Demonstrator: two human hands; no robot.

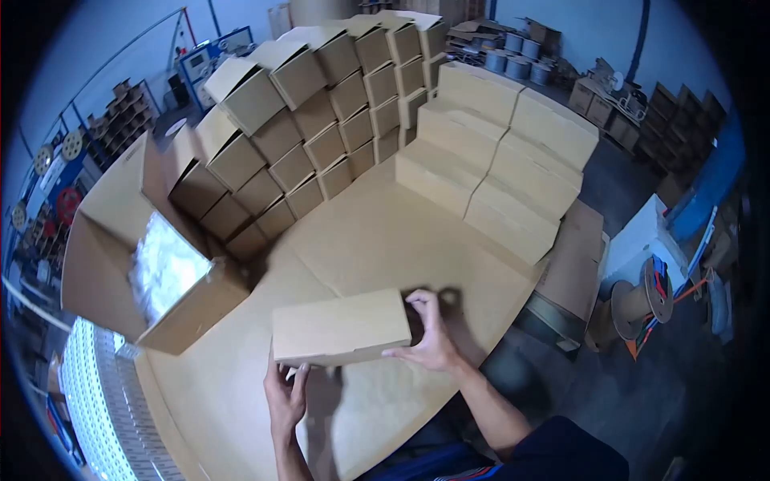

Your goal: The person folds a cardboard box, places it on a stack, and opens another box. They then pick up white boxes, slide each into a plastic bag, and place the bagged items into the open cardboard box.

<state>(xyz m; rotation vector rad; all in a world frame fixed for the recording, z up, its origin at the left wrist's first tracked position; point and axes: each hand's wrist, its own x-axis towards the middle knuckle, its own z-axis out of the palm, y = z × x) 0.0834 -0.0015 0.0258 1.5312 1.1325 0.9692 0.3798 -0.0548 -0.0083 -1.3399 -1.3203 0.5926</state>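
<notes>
A closed cardboard box (pixel 341 325), long and low, is held between both hands above the front part of the cardboard-covered table (pixel 369 417). My left hand (pixel 286 393) grips its near left corner, with the thumb on the front side and the other fingers partly hidden under the box. At the right end, my right hand (pixel 429 337) holds the box with thumb and fingers spread around that end. The lid of the box looks flat and shut.
Many stacked boxes (pixel 309 132) line the table's back left. Closed long boxes (pixel 489 160) stand in stepped rows at the back right. An open carton (pixel 108 232) with clear plastic bags (pixel 167 260) is at the left. A cable spool (pixel 634 305) stands beyond the right edge.
</notes>
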